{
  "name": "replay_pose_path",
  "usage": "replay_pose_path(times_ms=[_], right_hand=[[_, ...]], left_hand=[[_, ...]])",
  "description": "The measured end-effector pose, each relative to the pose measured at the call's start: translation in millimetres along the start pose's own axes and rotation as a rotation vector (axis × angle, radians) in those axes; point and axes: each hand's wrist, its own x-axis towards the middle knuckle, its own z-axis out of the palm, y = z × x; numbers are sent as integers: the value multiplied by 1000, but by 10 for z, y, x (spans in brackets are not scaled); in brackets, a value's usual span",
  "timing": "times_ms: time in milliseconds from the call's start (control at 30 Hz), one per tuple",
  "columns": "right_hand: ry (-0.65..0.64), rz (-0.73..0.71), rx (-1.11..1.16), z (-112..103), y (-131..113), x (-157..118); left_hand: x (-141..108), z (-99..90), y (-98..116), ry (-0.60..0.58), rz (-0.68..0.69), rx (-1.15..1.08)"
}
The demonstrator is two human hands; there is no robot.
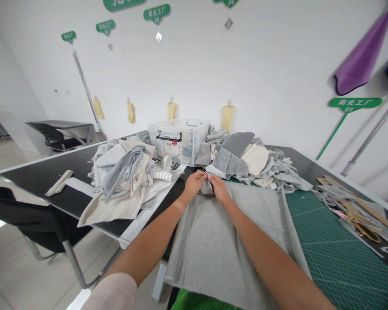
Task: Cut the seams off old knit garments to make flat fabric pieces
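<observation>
A large piece of grey fabric lies spread over the near part of the table and hangs down its front edge. At its far edge, my left hand pinches the cloth between thumb and fingers. Right beside it my right hand grips the same edge, the fingertips of both hands almost touching. A small fold of the fabric bunches up between the two hands. Under the cloth and to its right is a green cutting mat with grid lines.
A pile of grey and cream cloth lies left, a heap of scraps at the back right. A clear plastic box stands behind. Yellow-handled scissors lie far right among strips. A black chair is at left.
</observation>
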Motion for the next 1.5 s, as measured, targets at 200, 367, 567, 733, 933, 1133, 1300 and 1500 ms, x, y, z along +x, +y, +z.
replay_pose_path(times_ms=[200,367,567,733,933,1133,1300,1500], right_hand=[[9,-25,-112,10,-93,-51],[19,-34,-246,24,-169,-115],[-5,-53,-351,4,-154,-117],[-18,-68,-406,0,-108,-108],[-33,-80,-472,-12,-100,-114],[-17,-80,-483,-16,-141,-130],[11,-47,-506,7,-138,-132],[-35,-75,-559,8,-151,-139]], left_hand=[[-5,122,-75,8,46,-266],[-22,129,-71,26,24,-334],[-20,142,-109,-1,24,-401],[-13,127,-120,-11,0,-373],[-27,89,-93,-35,12,-392],[-38,83,-61,-29,14,-364],[-8,71,-73,-52,10,-293],[19,55,-152,-47,36,-233]])
